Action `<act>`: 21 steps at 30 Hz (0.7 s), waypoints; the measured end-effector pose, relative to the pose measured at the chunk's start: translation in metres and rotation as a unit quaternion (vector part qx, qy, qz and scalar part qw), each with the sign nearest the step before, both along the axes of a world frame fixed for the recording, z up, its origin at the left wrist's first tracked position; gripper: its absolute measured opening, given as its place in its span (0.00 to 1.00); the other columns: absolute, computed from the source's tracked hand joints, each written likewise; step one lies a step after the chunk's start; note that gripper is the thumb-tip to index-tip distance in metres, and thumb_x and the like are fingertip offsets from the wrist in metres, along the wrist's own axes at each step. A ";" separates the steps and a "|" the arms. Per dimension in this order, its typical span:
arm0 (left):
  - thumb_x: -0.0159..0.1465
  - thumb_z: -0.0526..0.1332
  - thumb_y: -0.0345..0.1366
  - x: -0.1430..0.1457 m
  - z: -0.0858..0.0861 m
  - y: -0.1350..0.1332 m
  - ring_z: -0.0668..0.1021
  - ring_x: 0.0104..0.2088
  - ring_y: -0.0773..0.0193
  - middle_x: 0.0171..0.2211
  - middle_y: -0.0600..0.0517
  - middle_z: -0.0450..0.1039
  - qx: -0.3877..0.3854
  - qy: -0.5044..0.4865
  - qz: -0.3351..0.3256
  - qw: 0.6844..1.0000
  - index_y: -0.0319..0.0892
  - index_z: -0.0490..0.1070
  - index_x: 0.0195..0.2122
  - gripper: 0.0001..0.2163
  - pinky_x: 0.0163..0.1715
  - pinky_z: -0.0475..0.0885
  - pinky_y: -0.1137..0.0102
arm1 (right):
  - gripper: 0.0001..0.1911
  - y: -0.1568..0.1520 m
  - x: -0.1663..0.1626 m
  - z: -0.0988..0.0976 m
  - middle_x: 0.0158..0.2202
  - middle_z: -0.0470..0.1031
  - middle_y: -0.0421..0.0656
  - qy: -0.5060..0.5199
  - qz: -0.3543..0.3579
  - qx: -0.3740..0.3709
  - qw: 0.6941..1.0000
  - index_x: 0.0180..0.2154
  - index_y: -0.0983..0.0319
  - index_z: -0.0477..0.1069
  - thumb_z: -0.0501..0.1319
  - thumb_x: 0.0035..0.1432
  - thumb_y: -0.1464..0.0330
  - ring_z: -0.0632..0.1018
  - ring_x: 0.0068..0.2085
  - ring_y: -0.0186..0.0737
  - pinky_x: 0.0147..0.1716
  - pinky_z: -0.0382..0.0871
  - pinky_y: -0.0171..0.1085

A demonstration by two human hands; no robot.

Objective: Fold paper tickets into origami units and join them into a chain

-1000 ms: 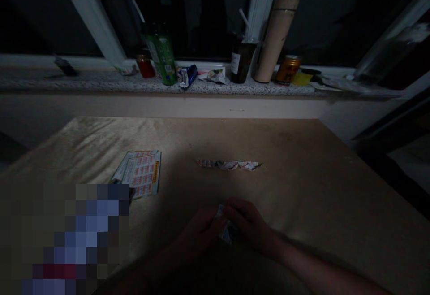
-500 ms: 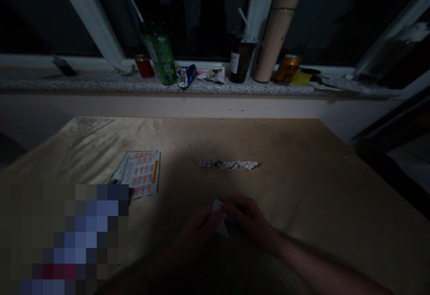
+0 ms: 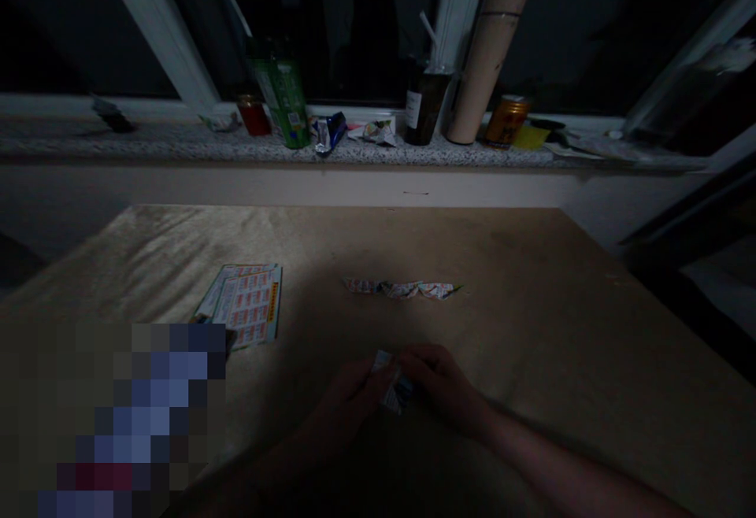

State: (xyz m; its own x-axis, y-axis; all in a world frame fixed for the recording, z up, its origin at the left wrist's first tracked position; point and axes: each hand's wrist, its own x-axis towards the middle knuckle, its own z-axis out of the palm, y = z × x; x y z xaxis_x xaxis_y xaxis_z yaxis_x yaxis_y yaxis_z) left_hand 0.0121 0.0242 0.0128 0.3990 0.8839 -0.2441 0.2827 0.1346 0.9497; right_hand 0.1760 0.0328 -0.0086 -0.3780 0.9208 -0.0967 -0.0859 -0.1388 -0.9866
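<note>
Close to me, over the table, a small piece of printed paper (image 3: 394,397) is pinched between both hands. My left hand (image 3: 351,392) grips its left side, with the fingertips partly lost in shadow. From the right, my right hand (image 3: 440,384) closes on the paper's upper right edge, fingers bent. Beyond the hands lies a row of folded paper pieces (image 3: 405,290), printed in red, white and green, lined up left to right. Off to the left are flat printed sheets (image 3: 251,305) with red blocks, overlapping one another.
The brown table (image 3: 531,290) reaches a granite windowsill (image 3: 360,156). On the sill stand a green bottle (image 3: 289,105), a dark cup with a straw (image 3: 422,112), a tall beige flask (image 3: 487,65), a gold can (image 3: 506,120) and crumpled wrappers (image 3: 329,134). A pixelated patch (image 3: 135,423) covers the lower left.
My right fingers have shifted slightly right along the paper, and a little more of it shows between the hands. The other things have stayed in place.
</note>
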 end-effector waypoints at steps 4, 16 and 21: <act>0.63 0.50 0.50 -0.002 -0.006 -0.002 0.66 0.27 0.65 0.24 0.56 0.63 -0.020 0.002 0.009 1.000 0.39 0.68 0.28 0.19 0.27 0.62 0.74 | 0.23 -0.002 0.000 0.003 0.19 0.55 0.35 -0.009 -0.003 0.007 1.000 0.20 0.64 0.63 0.55 0.56 0.53 0.56 0.22 0.29 0.21 0.50 0.30; 0.62 0.50 0.47 0.003 0.001 -0.001 0.68 0.26 0.64 0.22 0.55 0.65 0.041 0.049 0.092 0.994 0.41 0.67 0.25 0.17 0.26 0.64 0.73 | 0.22 -0.003 0.001 0.003 0.20 0.55 0.35 -0.042 0.022 0.038 0.998 0.21 0.63 0.60 0.54 0.58 0.55 0.57 0.23 0.29 0.22 0.52 0.30; 0.63 0.50 0.45 0.002 -0.003 0.001 0.68 0.25 0.65 0.23 0.55 0.66 0.058 0.042 0.071 0.995 0.40 0.68 0.25 0.16 0.25 0.63 0.74 | 0.19 -0.006 -0.001 0.008 0.23 0.61 0.37 -0.067 0.060 0.049 0.995 0.27 0.64 0.67 0.55 0.58 0.55 0.62 0.25 0.31 0.24 0.56 0.31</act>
State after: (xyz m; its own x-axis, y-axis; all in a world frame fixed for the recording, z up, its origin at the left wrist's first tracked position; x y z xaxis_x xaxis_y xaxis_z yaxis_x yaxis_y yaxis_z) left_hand 0.0137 0.0256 0.0094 0.2507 0.9541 -0.1638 0.3470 0.0694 0.9353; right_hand 0.1754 0.0272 -0.0001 -0.4753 0.8774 -0.0656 0.0584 -0.0429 -0.9974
